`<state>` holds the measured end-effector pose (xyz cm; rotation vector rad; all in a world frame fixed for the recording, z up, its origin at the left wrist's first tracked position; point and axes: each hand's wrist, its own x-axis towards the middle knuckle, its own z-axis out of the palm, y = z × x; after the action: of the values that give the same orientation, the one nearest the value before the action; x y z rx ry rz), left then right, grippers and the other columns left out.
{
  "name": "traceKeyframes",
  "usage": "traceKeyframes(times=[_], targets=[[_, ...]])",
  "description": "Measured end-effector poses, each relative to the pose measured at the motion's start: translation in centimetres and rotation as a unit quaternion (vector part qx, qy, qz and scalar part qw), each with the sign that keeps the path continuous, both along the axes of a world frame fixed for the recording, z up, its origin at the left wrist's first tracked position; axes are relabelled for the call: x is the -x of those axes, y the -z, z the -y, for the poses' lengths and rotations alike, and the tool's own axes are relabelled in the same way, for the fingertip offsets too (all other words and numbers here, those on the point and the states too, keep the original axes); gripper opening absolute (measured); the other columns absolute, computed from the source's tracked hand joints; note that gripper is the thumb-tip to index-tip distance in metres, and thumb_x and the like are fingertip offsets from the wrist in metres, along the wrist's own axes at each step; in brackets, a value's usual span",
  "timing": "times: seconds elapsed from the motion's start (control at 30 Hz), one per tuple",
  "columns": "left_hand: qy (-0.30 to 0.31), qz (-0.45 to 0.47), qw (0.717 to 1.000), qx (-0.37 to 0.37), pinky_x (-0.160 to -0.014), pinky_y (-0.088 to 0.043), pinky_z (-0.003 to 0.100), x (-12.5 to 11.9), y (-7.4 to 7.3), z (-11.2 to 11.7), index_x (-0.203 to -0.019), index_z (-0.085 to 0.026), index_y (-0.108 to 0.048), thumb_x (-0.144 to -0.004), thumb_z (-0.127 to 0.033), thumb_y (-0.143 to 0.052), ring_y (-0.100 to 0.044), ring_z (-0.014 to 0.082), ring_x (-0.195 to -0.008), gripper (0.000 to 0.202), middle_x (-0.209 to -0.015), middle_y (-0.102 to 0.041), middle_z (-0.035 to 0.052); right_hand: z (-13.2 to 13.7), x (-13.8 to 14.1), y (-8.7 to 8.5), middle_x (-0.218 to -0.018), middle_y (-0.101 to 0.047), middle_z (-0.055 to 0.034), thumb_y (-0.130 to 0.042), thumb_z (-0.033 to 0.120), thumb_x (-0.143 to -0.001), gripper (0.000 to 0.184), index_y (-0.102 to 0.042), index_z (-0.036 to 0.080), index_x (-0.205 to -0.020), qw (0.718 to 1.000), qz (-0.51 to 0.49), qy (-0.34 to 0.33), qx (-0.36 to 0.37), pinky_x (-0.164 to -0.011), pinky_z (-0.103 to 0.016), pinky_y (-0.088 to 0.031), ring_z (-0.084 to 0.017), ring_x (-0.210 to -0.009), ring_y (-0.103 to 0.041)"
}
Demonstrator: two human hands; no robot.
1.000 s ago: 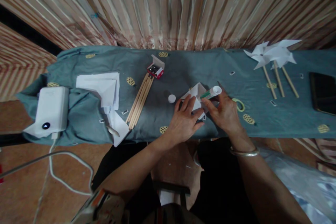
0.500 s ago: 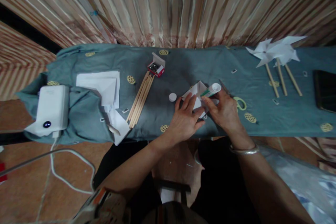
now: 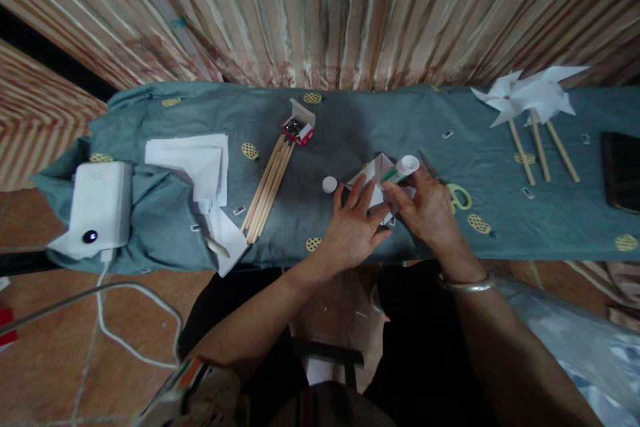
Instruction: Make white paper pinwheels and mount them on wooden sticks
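Observation:
My right hand [image 3: 429, 212] is closed around a white and green glue stick [image 3: 401, 169], which is tilted with its white base up and to the right. Its lower tip meets a cut and folded piece of white paper [image 3: 376, 166] on the cloth. Flat on that paper's left and near side, with fingers spread, rests my left hand [image 3: 350, 232]. A round white cap [image 3: 329, 185] lies just left of the paper. Right behind my right hand are scissors with light green handles [image 3: 461, 197]; the hand partly hides them.
Several wooden sticks [image 3: 270, 190] lie left of my hands, below an open small box of metal pins [image 3: 299, 128]. White paper sheets [image 3: 205, 163] and a white power bank [image 3: 100, 203] are farther left. Paper pinwheels [image 3: 545, 103] and a dark device [image 3: 623, 173] lie right.
The glue stick has tilted slightly, its base shifting a little left and down. My left hand stays on the paper, and the view has shifted slightly.

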<state>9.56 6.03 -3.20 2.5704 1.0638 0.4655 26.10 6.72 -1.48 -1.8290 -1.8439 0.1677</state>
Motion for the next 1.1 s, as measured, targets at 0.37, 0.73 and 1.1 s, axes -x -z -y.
traceKeyframes(times=[0.37, 0.73, 1.1], targets=[[-0.001, -0.013, 1.000, 0.003, -0.113, -0.016, 0.063, -0.07, 0.01, -0.01, -0.126, -0.021, -0.057, -0.088, -0.046, -0.055, -0.018, 0.0359, -0.145, 0.046, -0.151, -0.036, 0.0172, -0.19, 0.04, -0.49, -0.086, -0.072, -0.0112, -0.045, 0.053, -0.092, 0.040, -0.061, 0.018, -0.102, 1.000, -0.010, -0.024, 0.007, -0.068, -0.036, -0.051, -0.026, -0.078, -0.068], [-0.002, -0.022, 1.000, -0.003, -0.112, -0.018, 0.063, 0.00, -0.11, 0.01, -0.128, -0.021, -0.055, -0.088, -0.045, -0.055, -0.019, 0.0373, -0.145, 0.047, -0.150, -0.037, 0.0177, 0.05, -0.03, -0.52, -0.084, -0.071, -0.0115, -0.043, 0.057, -0.091, 0.044, -0.060, 0.017, -0.102, 0.999, 0.010, -0.027, 0.013, -0.064, -0.035, -0.050, -0.027, -0.075, -0.068], [-0.006, -0.017, 1.000, -0.001, -0.112, -0.018, 0.063, -0.09, 0.09, -0.01, -0.129, -0.024, -0.055, -0.088, -0.044, -0.056, -0.020, 0.0370, -0.144, 0.046, -0.151, -0.038, 0.0142, 0.53, -0.39, -0.30, -0.081, -0.071, -0.0109, -0.043, 0.057, -0.091, 0.045, -0.061, 0.018, -0.102, 0.999, 0.010, -0.029, 0.006, -0.063, -0.036, -0.050, -0.027, -0.076, -0.068]])
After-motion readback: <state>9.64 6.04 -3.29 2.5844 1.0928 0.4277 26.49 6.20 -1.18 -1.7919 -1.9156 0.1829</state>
